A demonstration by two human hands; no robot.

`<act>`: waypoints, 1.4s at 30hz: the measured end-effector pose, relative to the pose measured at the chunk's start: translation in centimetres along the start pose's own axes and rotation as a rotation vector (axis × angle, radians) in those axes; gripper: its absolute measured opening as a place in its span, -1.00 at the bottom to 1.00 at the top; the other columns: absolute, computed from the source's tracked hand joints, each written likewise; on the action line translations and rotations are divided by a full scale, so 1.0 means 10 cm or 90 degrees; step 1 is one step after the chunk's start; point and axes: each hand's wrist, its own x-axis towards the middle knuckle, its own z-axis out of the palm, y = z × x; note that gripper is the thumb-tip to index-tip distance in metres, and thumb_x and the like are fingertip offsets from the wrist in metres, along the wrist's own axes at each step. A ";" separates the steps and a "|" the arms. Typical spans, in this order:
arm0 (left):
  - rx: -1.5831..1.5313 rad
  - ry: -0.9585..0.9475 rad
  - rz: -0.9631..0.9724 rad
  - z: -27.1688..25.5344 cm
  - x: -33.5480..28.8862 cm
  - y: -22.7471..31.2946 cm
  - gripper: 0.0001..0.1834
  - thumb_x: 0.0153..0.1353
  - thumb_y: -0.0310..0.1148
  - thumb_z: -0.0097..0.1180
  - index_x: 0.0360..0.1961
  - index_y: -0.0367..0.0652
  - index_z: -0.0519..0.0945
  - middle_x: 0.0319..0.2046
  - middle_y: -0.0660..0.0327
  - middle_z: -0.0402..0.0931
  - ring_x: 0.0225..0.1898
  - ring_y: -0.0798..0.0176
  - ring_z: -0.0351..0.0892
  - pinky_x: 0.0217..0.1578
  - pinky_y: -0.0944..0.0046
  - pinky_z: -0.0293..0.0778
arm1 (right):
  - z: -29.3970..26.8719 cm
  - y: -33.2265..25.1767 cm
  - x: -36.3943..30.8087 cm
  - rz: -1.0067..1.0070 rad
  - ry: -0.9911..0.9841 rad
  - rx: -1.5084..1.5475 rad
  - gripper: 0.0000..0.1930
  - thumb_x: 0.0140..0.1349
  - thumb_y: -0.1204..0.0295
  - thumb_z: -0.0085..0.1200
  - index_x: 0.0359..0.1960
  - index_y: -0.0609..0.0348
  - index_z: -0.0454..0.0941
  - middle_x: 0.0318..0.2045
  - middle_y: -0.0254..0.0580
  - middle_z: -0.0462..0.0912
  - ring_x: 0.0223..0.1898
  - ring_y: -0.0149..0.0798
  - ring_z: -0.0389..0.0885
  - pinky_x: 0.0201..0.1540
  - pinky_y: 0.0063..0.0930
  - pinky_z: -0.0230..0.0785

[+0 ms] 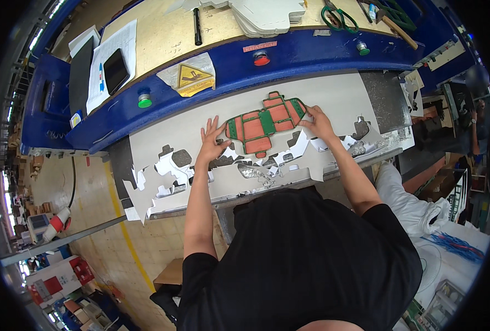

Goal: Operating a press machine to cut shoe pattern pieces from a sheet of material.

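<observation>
While the red-and-green die (266, 123) lies on the pale sheet (165, 129), we judge positioning: left hand (212, 144) splayed at its left end, right hand (319, 124) opposite (pinching? can't tell); next needs even alignment.

Two hands (211, 146) (320, 124), one red-green template (267, 122)

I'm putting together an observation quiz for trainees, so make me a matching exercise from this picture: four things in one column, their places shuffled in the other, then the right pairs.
Things
1. Flat red-and-green segmented frame
2. Black rectangular smartphone
3. Slim black marker pen
4. Green-handled scissors

Places
A. On white paper
B. Between the left hand and the right hand
C. Right of the stacked white cut-outs
D. On pale wood, left of that stack

Pairs: 1-B, 2-A, 3-D, 4-C
</observation>
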 end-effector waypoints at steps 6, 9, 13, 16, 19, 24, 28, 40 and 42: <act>0.011 0.001 0.010 0.02 0.02 -0.02 -0.24 -0.01 -0.27 0.41 0.29 0.15 0.44 0.50 0.23 -0.06 0.53 0.09 -0.29 0.43 -0.12 -0.53 | 0.03 0.03 0.00 -0.011 0.007 -0.005 -0.35 -0.04 0.17 0.40 0.15 -0.01 0.51 -0.30 -0.17 0.47 -0.26 -0.13 0.51 -0.16 -0.30 0.40; -0.001 0.017 0.010 0.02 0.02 -0.02 -0.23 -0.05 -0.29 0.45 0.27 0.12 0.47 0.49 0.22 -0.02 0.53 0.08 -0.25 0.42 -0.14 -0.51 | 0.03 0.00 -0.01 -0.007 0.005 -0.004 -0.34 -0.05 0.18 0.41 0.16 -0.02 0.52 -0.30 -0.17 0.47 -0.26 -0.13 0.50 -0.15 -0.30 0.40; -0.002 0.013 0.013 0.01 0.01 -0.01 -0.24 -0.05 -0.29 0.44 0.26 0.10 0.48 0.49 0.22 -0.02 0.53 0.08 -0.24 0.42 -0.15 -0.50 | 0.03 -0.04 -0.03 -0.008 0.008 0.002 -0.34 -0.04 0.19 0.40 0.18 -0.05 0.52 -0.29 -0.17 0.47 -0.24 -0.12 0.50 -0.14 -0.30 0.40; 0.000 0.013 0.018 0.01 0.02 0.03 -0.26 -0.05 -0.29 0.44 0.25 0.08 0.49 0.48 0.21 -0.01 0.53 0.07 -0.23 0.42 -0.17 -0.48 | 0.03 -0.04 -0.04 -0.006 0.018 0.013 -0.35 -0.03 0.20 0.40 0.18 -0.06 0.52 -0.29 -0.16 0.47 -0.23 -0.12 0.50 -0.12 -0.30 0.41; 0.025 0.009 0.012 0.00 0.02 0.05 -0.25 -0.05 -0.29 0.44 0.26 0.05 0.49 0.48 0.19 0.01 0.52 0.07 -0.21 0.42 -0.17 -0.46 | 0.05 -0.01 -0.05 -0.010 0.022 0.011 -0.34 -0.02 0.20 0.39 0.19 -0.07 0.51 -0.28 -0.15 0.47 -0.22 -0.11 0.50 -0.10 -0.29 0.41; 0.019 0.017 0.013 0.01 0.01 0.03 -0.24 -0.06 -0.30 0.45 0.26 0.06 0.49 0.48 0.20 0.01 0.52 0.06 -0.21 0.42 -0.18 -0.48 | 0.05 -0.01 -0.05 -0.017 0.009 0.024 -0.31 -0.01 0.20 0.39 0.23 -0.09 0.47 -0.24 -0.13 0.46 -0.18 -0.09 0.50 -0.07 -0.29 0.40; 0.016 0.013 0.011 0.01 0.01 0.02 -0.23 -0.07 -0.31 0.45 0.26 0.08 0.49 0.48 0.20 0.01 0.52 0.06 -0.21 0.42 -0.18 -0.49 | 0.05 -0.01 -0.05 -0.041 0.029 0.024 -0.30 -0.03 0.23 0.42 0.21 0.00 0.49 -0.26 -0.18 0.45 -0.24 -0.19 0.46 -0.13 -0.37 0.40; 0.012 -0.001 0.024 0.01 -0.01 -0.08 -0.27 -0.07 -0.31 0.43 0.22 0.08 0.52 0.48 0.19 0.00 0.53 0.01 -0.22 0.40 -0.23 -0.46 | 0.18 0.03 -0.08 -0.058 0.077 -0.015 -0.27 -0.01 0.20 0.37 0.27 -0.06 0.41 -0.22 -0.06 0.48 -0.12 0.00 0.48 -0.02 -0.22 0.38; 0.015 -0.002 0.024 0.00 0.03 -0.06 -0.27 -0.04 -0.28 0.42 0.24 0.07 0.51 0.49 0.21 -0.02 0.53 0.02 -0.24 0.40 -0.24 -0.48 | 0.19 0.08 -0.08 -0.042 0.084 -0.019 -0.27 0.00 0.19 0.36 0.27 -0.05 0.41 -0.21 -0.06 0.47 -0.13 0.00 0.48 -0.02 -0.22 0.38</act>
